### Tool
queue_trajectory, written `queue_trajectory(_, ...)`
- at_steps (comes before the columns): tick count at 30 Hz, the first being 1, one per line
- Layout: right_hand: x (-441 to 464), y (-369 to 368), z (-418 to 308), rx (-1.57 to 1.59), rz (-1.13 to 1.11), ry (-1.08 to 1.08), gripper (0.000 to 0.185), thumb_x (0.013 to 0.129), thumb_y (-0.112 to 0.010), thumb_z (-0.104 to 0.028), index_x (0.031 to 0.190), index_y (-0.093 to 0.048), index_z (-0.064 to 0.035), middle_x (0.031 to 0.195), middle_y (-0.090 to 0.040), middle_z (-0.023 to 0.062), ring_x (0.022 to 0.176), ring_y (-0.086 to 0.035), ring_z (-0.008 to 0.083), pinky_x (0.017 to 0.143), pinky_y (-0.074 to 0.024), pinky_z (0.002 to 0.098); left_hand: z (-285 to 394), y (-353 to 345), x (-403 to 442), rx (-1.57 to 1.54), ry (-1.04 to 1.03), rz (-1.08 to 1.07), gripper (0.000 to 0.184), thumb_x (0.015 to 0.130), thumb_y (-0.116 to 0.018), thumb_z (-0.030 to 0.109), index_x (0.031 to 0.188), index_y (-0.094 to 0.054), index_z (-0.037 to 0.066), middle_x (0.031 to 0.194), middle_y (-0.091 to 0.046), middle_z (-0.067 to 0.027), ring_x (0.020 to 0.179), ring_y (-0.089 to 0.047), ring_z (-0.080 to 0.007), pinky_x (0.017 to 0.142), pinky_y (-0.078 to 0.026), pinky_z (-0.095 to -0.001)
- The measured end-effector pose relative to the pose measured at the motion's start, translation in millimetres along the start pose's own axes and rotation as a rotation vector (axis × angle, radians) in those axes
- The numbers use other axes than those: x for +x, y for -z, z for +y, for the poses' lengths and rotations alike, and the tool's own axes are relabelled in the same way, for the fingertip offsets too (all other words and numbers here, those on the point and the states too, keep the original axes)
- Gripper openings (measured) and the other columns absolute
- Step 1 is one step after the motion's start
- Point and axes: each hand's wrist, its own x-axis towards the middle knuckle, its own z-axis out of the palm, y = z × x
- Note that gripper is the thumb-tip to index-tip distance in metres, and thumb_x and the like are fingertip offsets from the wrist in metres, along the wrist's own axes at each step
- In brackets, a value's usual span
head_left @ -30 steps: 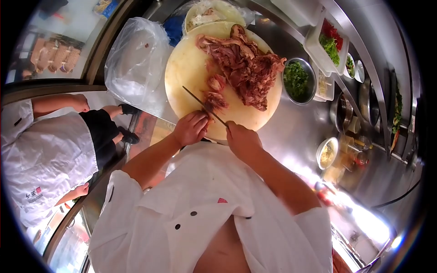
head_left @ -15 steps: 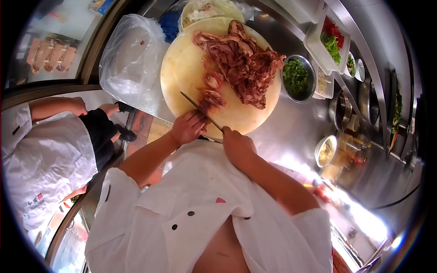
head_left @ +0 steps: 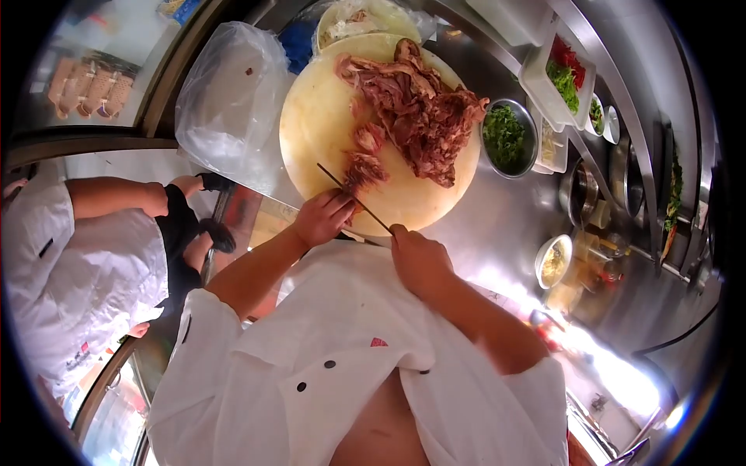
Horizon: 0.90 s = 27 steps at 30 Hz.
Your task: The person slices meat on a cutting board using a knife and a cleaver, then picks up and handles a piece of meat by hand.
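My right hand (head_left: 420,259) is closed around the handle of a knife (head_left: 374,216). The blade slants up and left across the near part of a round cutting board (head_left: 311,116), seen nearly edge-on. Curled fingers of my left hand (head_left: 323,217) press down right beside the blade, on a piece of meat mostly hidden under them. Sliced meat (head_left: 365,171) lies just beyond the knife in a small reddish pile. A large heap of dark cooked meat (head_left: 423,116) covers the far right of the board.
A clear plastic bag (head_left: 229,101) lies left of the board. To the right stand a metal bowl of chopped greens (head_left: 505,138), a white tray with cut peppers (head_left: 561,81) and a white bowl (head_left: 554,261). Another person in a white jacket (head_left: 101,248) stands at the left.
The knife's handle end and my right hand have shifted slightly right. My left hand stays pressed by the blade. The person at the left has moved an arm and come slightly closer.
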Motion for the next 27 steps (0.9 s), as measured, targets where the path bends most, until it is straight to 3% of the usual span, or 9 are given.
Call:
queue_trajectory(3,1.6,-8.5,4.0,0.03,-0.011,-0.033,0.027,0.111,-0.049,-0.023,0.126,-0.059,-0.0024,0.107,-0.074,0.0237,0.091,-0.074,0.0451,0.081,-0.0602,0.0556,0.6,-0.2,1.1,-0.001,0.0,-0.006,0.033,0.08,-0.077,0.016,0.111,-0.077,0.004,0.122,-0.072,-0.0089,0.115,-0.067,-0.0288,0.096,-0.058,-0.0391)
queue_trajectory(12,82.2,-52.5,-1.2,-0.065,0.25,0.157,0.021,0.109,-0.052,-0.021,0.122,-0.059,-0.0052,0.097,-0.073,0.022,0.088,-0.076,0.0414,0.079,-0.0621,0.0528,-0.6,0.5,7.3,-0.02,0.004,-0.014,0.033,0.082,-0.077,0.015,0.113,-0.077,0.005,0.122,-0.072,-0.009,0.115,-0.067,-0.0296,0.097,-0.058,-0.0404)
queue_trajectory(15,78.9,-40.2,6.0,-0.074,0.186,0.158,0.024,0.101,-0.057,-0.01,0.123,-0.055,-0.0029,0.107,-0.073,0.0226,0.094,-0.077,0.0415,0.082,-0.0628,0.0508,1.5,3.2,1.5,-0.042,0.005,-0.055,0.034,0.082,-0.076,0.014,0.114,-0.077,0.004,0.123,-0.072,-0.0093,0.115,-0.067,-0.03,0.097,-0.058,-0.0408)
queue_trajectory(22,1.8,-4.7,-3.4,-0.014,-0.003,0.014,0.023,0.102,-0.054,-0.009,0.123,-0.055,-0.0018,0.105,-0.073,0.0233,0.091,-0.077,0.0432,0.08,-0.0624,0.0525,-0.3,-2.6,-5.7,-0.003,-0.021,-0.025,0.03,0.084,-0.077,0.015,0.112,-0.077,0.005,0.125,-0.071,-0.0087,0.115,-0.067,-0.03,0.096,-0.059,-0.0403)
queue_trajectory(27,15.9,-20.4,1.2,0.003,0.002,0.015,0.026,0.102,-0.054,-0.009,0.126,-0.055,-0.0016,0.105,-0.072,0.0246,0.092,-0.076,0.0434,0.079,-0.0621,0.0528,-1.0,-3.7,-2.0,-0.026,-0.01,-0.026,0.027,0.086,-0.077,0.014,0.112,-0.077,0.006,0.122,-0.072,-0.0079,0.114,-0.067,-0.03,0.095,-0.058,-0.0403)
